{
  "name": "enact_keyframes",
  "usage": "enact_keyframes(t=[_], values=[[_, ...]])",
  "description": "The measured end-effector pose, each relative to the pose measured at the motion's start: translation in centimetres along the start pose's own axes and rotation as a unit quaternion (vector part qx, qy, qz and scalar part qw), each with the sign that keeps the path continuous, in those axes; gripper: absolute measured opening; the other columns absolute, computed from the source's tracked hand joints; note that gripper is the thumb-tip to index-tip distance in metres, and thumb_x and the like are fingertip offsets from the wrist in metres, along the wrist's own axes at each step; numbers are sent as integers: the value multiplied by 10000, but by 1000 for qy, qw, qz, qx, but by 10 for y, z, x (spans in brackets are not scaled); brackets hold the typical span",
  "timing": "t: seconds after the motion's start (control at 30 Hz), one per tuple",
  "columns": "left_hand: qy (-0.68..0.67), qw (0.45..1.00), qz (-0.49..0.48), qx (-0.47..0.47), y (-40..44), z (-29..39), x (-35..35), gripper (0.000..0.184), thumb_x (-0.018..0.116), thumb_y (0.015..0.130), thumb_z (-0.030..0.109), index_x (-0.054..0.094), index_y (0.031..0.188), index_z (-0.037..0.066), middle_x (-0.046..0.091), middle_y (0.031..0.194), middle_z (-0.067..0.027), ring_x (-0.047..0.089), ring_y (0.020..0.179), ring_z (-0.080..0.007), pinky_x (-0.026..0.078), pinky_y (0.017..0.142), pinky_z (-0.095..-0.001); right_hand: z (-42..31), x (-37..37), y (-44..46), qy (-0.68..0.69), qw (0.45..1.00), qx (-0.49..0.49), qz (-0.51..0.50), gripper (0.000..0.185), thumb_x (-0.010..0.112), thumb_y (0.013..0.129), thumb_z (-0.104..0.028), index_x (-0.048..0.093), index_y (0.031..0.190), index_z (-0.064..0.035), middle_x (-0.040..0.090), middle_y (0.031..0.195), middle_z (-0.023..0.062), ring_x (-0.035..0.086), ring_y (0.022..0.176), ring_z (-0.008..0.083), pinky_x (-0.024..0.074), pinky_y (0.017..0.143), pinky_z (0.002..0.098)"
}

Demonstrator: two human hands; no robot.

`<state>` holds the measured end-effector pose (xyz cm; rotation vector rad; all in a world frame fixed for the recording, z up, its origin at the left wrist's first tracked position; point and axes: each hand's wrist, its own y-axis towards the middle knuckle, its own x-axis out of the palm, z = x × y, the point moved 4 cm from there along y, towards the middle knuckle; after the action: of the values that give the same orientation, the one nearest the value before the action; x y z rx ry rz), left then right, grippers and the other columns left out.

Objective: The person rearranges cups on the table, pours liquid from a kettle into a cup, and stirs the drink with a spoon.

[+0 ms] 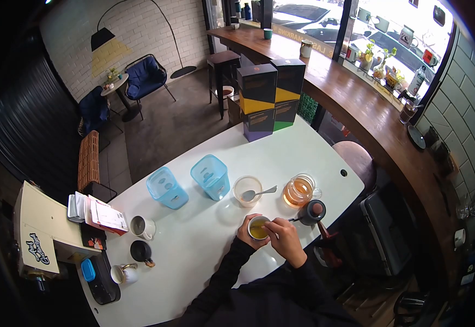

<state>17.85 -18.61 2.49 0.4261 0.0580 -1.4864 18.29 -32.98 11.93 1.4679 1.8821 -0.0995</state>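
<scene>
**Both hands at a small cup of yellow liquid**

Nearest to us, our left hand (247,235) curls its fingers around a small, round, pale-rimmed cup (252,220), which holds yellow liquid (257,232) above the white counter (188,248). Our right hand (285,243) brings its fingers together at the cup's right side; we cannot tell whether they pinch anything.

To our left stand a white mug with a gold-coloured handle (123,274), a small black cup (140,251) and a plain white mug (141,228). Just beyond our right hand sits a dark, round pot with a brown knob (310,215).

Past the cup we see a clear, round plastic tub (241,201) with a metal spoon (259,192) resting in it, its handle crossing the right rim. A clear glass teapot of amber liquid (297,192) stands to its right, and two translucent blue plastic containers (166,188) (211,177) stand to its left.

At the far edge, we have stacked black boxes with yellow, green and purple bands (260,99). Beyond them runs a long brown wooden ledge (333,76) beneath the windows.
</scene>
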Motion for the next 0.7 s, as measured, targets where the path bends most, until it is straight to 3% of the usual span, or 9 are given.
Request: enact_keyframes(t=[0.27,0.43,0.57,0.7], values=[[2,1000,10,10,0,0,0,791,926,583,221,504,1241,101,685,1075,-109,696,981,-265,562,853,-375,-2,-11,0,-63,997,-8,34,96,695,872,-100,714,903,-12,633,791,141,622,730,331,485,667,420],[-7,1000,3,-7,0,-2,1,790,926,580,216,505,1239,101,684,1072,-109,696,978,-266,562,852,-375,3,-4,-3,-6,1000,14,-15,98,686,868,-109,701,908,-21,598,754,145,593,719,347,466,694,448],[-7,1000,6,2,0,-1,0,788,924,582,219,505,1239,102,684,1066,-107,696,976,-264,562,848,-374,4,2,-1,25,1000,7,11,97,683,869,-112,694,908,-24,593,751,144,593,727,350,466,701,450],[2,1000,12,4,1,2,1,785,921,582,224,503,1237,107,685,1064,-103,696,972,-263,562,844,-375,2,-2,3,-38,999,-25,21,108,669,869,-107,688,930,-20,588,745,145,596,742,352,463,707,449]])
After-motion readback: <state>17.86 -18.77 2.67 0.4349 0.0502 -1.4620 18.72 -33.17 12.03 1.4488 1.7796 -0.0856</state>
